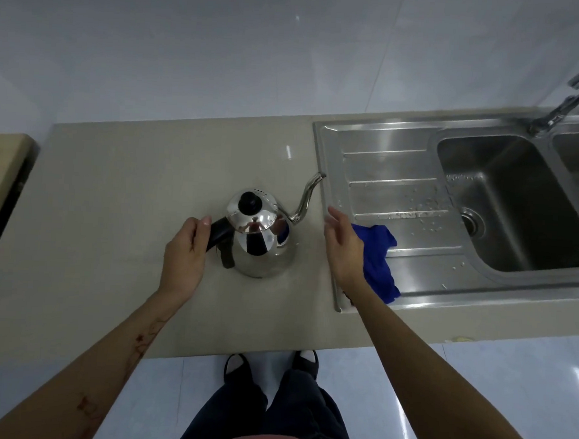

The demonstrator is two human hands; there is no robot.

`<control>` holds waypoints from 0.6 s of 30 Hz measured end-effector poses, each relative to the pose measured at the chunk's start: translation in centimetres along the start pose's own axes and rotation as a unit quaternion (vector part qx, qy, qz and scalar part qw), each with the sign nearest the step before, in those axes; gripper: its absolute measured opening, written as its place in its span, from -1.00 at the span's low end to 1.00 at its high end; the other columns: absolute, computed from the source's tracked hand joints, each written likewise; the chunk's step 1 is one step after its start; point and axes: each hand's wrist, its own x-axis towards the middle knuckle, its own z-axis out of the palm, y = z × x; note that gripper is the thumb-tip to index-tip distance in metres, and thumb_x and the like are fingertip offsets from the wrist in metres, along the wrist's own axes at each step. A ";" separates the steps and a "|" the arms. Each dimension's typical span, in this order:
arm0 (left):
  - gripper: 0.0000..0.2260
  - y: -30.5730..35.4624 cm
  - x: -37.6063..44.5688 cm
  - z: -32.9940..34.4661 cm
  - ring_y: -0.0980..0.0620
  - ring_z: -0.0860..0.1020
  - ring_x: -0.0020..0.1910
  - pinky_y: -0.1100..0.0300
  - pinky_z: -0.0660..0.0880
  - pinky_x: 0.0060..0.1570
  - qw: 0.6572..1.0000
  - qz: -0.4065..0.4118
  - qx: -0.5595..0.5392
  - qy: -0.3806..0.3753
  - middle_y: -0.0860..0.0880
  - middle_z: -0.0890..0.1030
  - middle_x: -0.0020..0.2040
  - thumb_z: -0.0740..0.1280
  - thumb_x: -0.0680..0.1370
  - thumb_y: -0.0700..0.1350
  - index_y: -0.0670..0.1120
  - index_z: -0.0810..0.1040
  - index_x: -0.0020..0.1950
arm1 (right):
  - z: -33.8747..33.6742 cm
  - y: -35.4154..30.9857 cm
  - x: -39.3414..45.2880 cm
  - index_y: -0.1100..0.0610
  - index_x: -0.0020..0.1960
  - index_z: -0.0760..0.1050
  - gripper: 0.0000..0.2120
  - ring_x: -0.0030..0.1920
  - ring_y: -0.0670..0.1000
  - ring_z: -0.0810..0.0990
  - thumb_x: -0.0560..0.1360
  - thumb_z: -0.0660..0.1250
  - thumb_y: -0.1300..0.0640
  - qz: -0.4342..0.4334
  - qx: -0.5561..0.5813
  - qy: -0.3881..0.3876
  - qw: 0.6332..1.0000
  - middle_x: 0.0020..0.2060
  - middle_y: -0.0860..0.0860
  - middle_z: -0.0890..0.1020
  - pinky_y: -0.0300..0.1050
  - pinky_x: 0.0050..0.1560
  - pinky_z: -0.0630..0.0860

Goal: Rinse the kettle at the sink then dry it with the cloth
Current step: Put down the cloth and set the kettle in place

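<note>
Left hand (184, 250) fingers curl around kettle (259, 234) handle; right hand (342, 245) open, empty, beside kettle. Grip firmly, lift level.

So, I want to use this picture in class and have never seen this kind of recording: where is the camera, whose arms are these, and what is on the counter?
There is no robot. The single picture comes from a wide-angle camera worn on a person's head, looking down at their own arms. On the beige counter stands a shiny steel kettle with its lid on, spout pointing toward the sink. The left hand is at the kettle's black handle, fingers curled around it. The right hand is open and holds nothing. Behind it, a blue cloth lies crumpled on the sink's drainboard, which shows water drops.
</note>
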 end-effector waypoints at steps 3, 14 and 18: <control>-0.82 -0.3 -0.9 0.0 0.04 0.44 -0.26 0.40 0.36 -0.31 0.999 0.044 0.018 -0.005 0.00 0.48 -0.20 0.20 0.63 -0.01 -0.12 0.43 0.03 | 1.3 -2.1 2.0 0.03 0.48 0.32 -0.56 0.24 0.04 0.53 0.61 0.24 0.09 0.175 0.162 -0.089 0.967 0.26 0.04 0.54 -0.02 0.26 0.52; -0.79 -0.6 1.3 -1.0 0.22 0.51 -0.09 0.47 0.38 -0.16 0.997 0.038 0.000 -0.061 0.01 0.57 -0.01 0.31 0.59 -0.08 -0.04 0.44 0.22 | 4.3 -3.9 5.3 0.11 0.10 0.46 -0.83 0.01 0.20 0.57 0.51 0.26 0.21 0.289 0.292 -0.167 0.896 0.04 0.11 0.58 -0.05 -0.24 0.53; -0.72 -0.5 6.7 -1.6 0.04 0.52 0.06 0.50 0.35 -0.07 0.995 0.063 0.024 -0.067 -0.04 0.56 0.12 0.29 0.60 -0.08 -0.09 0.44 0.30 | 5.4 -6.2 7.8 0.13 0.00 0.50 -0.89 -0.13 0.11 0.58 0.50 0.34 0.13 0.272 0.293 -0.172 0.900 -0.16 0.04 0.57 -0.12 -0.29 0.51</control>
